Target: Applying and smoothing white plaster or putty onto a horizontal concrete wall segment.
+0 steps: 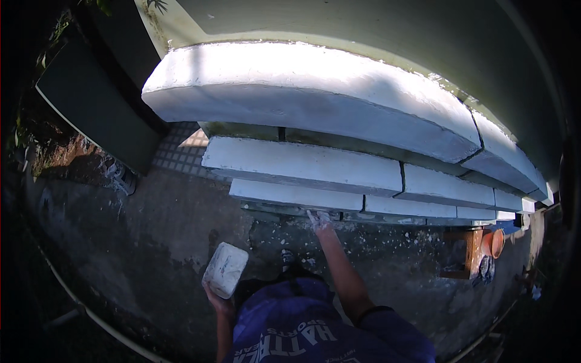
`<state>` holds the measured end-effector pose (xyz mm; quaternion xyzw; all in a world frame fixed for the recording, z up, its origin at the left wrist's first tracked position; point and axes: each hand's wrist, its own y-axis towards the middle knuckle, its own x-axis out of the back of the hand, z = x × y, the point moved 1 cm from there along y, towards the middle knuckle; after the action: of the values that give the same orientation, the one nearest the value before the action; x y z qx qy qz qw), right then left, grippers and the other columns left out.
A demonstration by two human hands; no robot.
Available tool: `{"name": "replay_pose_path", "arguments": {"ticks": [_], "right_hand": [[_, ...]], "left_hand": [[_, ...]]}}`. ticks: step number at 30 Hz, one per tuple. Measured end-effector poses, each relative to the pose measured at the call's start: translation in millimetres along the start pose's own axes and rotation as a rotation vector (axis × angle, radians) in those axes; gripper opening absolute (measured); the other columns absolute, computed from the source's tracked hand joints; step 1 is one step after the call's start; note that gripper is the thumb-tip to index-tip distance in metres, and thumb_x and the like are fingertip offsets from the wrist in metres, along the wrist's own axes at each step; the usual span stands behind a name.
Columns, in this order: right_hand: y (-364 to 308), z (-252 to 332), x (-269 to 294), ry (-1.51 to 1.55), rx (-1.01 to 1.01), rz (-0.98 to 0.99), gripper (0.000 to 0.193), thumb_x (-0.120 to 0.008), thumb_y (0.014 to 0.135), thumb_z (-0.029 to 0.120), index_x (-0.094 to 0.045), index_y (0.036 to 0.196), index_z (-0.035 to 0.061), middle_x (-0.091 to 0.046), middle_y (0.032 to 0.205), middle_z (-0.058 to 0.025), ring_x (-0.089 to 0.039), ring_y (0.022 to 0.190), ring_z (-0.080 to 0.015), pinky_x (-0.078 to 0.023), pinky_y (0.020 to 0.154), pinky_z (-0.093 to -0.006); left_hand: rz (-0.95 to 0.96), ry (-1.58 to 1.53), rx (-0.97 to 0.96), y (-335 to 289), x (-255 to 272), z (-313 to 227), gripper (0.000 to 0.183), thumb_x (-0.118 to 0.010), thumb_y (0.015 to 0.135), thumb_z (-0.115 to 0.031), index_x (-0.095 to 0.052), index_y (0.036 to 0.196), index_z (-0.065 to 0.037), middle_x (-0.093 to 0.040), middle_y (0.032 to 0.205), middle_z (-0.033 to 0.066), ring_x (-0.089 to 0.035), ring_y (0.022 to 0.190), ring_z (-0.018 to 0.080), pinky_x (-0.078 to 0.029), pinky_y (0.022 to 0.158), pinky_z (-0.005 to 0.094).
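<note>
My left hand (220, 301) grips a rectangular tub (227, 270) by its near edge. White paste smears the tub's surface, and it is held out to the left of my body. My right hand (320, 221) reaches forward to the underside of the lowest white ledge (296, 193). White paste coats its fingers, which look stretched out and apart; their tips are close to the ledge's lower edge, and I cannot tell whether they touch. Above it run a middle white ledge (302, 161) and a wide upper white ledge (315, 100), both crossed by dark gaps.
White crumbs lie scattered on the dark concrete floor (163, 224) below the ledges. A wooden stool (474, 254) and an orange pot (496, 243) stand at the right. A paste-streaked bucket (123, 179) stands at the left, near a dark panel (100, 109) and tiled floor (181, 158).
</note>
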<state>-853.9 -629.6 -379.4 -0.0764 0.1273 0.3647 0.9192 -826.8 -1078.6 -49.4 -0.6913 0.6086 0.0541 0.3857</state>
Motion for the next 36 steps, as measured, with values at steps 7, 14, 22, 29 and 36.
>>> {"name": "replay_pose_path", "arguments": {"ticks": [7,14,22,29,36], "right_hand": [[-52.1,238.9,-144.9,0.889,-0.692,-0.475,0.041,-0.04,0.087,-0.009,-0.045,0.126,0.0026,-0.05,0.127,-0.0157,-0.048,0.119,-0.0336,-0.037,0.103,-0.0615],[-61.5,151.1,-95.3,0.933,-0.51,-0.531,0.035,-0.039,0.093,0.012,-0.047,0.127,0.0102,-0.045,0.136,-0.0118,-0.048,0.118,-0.0348,-0.034,0.102,-0.0624],[-42.0,172.5,-131.3,0.865,-0.481,-0.367,0.049,-0.049,0.082,-0.009,-0.047,0.127,0.0109,-0.048,0.13,-0.013,-0.049,0.117,-0.0347,-0.04,0.099,-0.0594],[-84.8,121.9,-137.8,0.749,-0.512,-0.431,0.038,-0.044,0.086,-0.003,-0.05,0.121,0.0102,-0.052,0.124,-0.0138,-0.049,0.116,-0.0377,-0.037,0.1,-0.0611],[-22.3,96.8,-132.2,0.697,-0.48,-0.405,0.05,-0.049,0.081,-0.011,-0.041,0.129,0.0033,-0.047,0.131,-0.0163,-0.048,0.119,-0.0362,-0.04,0.1,-0.0603]], "left_hand": [[-0.125,0.012,-0.061,-28.7,32.8,-26.1,0.06,-0.031,0.097,-0.052,-0.036,0.139,-0.009,-0.04,0.14,0.0097,-0.039,0.129,0.0253,-0.029,0.107,0.0379],[-0.195,0.039,-0.144,-24.0,83.5,-50.2,0.059,-0.03,0.097,-0.051,-0.036,0.138,-0.009,-0.04,0.14,0.0088,-0.038,0.129,0.025,-0.029,0.106,0.0381],[-0.086,0.029,-0.102,-0.7,128.6,-84.3,0.059,-0.027,0.097,-0.052,-0.036,0.139,-0.01,-0.041,0.14,0.009,-0.041,0.127,0.0257,-0.033,0.104,0.0398],[-0.032,0.027,-0.145,9.0,155.3,-102.4,0.061,-0.027,0.096,-0.053,-0.035,0.14,-0.011,-0.041,0.14,0.0087,-0.041,0.128,0.0261,-0.034,0.104,0.0408],[-0.021,0.02,-0.157,16.1,191.8,-115.0,0.062,-0.027,0.097,-0.052,-0.035,0.139,-0.008,-0.042,0.139,0.01,-0.042,0.127,0.027,-0.033,0.104,0.0417]]}}
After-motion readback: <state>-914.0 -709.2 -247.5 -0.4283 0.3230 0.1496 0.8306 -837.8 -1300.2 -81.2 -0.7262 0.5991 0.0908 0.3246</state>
